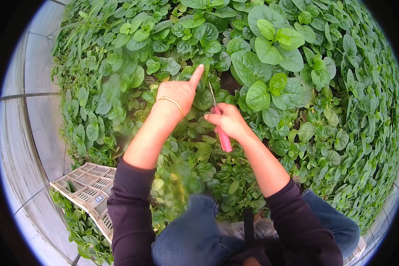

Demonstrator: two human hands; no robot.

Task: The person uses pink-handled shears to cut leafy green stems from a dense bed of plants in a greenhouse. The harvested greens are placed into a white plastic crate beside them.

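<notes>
My right hand [231, 121] is closed around the pink handle of a knife [223, 138]; its thin metal blade points up and away from me among the leaves. To its left, my left hand [179, 94], with a gold-coloured bangle at the wrist, reaches into the low leafy plants [202, 99]. The index finger is stretched out over a green leaf. The other fingers are turned down and hidden, so whether they hold anything does not show. Larger, glossy rounded leaves [252, 68] stand just right of the blade tip.
A pale slatted plastic crate [93, 176] stands tilted at the lower left, with green leaves [86, 232] inside. Beyond it runs a translucent sheet wall [40, 129] with dark supports. Dense plants spread ahead and to the right. My knees in jeans [193, 229] are at the bottom.
</notes>
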